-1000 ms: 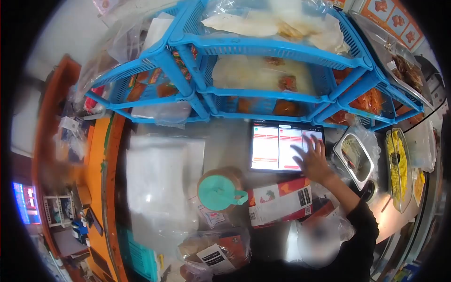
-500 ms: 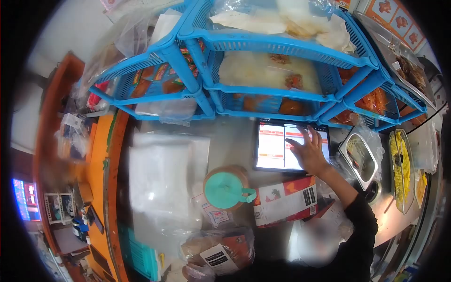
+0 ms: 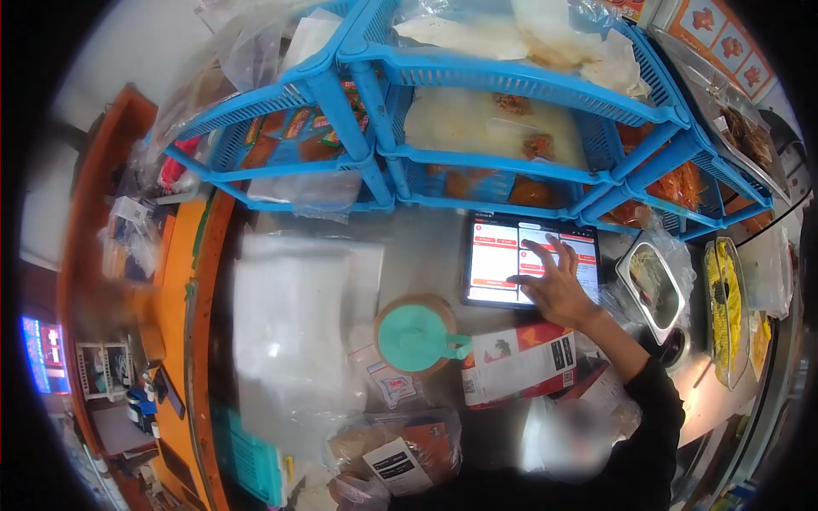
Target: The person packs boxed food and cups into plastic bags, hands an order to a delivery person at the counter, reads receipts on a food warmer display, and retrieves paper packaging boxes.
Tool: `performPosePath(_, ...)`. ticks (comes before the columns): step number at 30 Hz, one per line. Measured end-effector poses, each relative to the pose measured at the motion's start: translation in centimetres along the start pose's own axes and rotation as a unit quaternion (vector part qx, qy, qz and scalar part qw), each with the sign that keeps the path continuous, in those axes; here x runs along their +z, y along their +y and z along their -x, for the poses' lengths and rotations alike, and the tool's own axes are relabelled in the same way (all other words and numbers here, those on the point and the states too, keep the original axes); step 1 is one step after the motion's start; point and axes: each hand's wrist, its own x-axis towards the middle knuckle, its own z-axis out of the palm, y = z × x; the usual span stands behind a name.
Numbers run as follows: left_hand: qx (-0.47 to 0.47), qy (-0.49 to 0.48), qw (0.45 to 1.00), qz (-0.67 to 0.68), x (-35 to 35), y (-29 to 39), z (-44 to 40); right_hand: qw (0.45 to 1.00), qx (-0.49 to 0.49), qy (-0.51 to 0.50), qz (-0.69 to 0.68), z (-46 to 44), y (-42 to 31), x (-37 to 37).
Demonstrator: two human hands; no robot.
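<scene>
My right hand (image 3: 560, 288) is over the lit screen of a tablet (image 3: 494, 271), its fingers spread and bent, holding nothing. The thumb is at the screen's lower middle, and the index finger points to its upper middle. Whether a fingertip touches the glass I cannot tell. White and red panels fill the screen. Just below the tablet lies a red printed packet (image 3: 545, 334) with a white paper slip (image 3: 511, 370) on it. To its left is a teal mug (image 3: 411, 338) with its handle toward the right. My left hand is out of view.
Blue plastic racks (image 3: 511, 75) with food stand behind the tablet. A metal pan (image 3: 652, 285) and a glass dish of yellow food (image 3: 724, 311) are at the right. Clear plastic bags (image 3: 294, 324) lie at the left, and a bagged package (image 3: 396, 456) sits in front.
My right hand has shifted slightly left and down over the tablet, its thumb lower on the screen. The panels on the screen look different. The view has tilted slightly.
</scene>
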Motion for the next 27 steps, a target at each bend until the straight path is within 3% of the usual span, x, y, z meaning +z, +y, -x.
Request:
performPosePath(20,-0.011,-0.007,1.000,0.019,-0.3,0.2,0.5,1.000,-0.002,0.016,-0.006,-0.2,0.5,-0.4)
performPosePath(27,0.021,-0.013,0.996,0.088,-0.4,0.2,-1.4,0.986,0.021,0.163,-0.041,1.4,-2.3,-11.1)
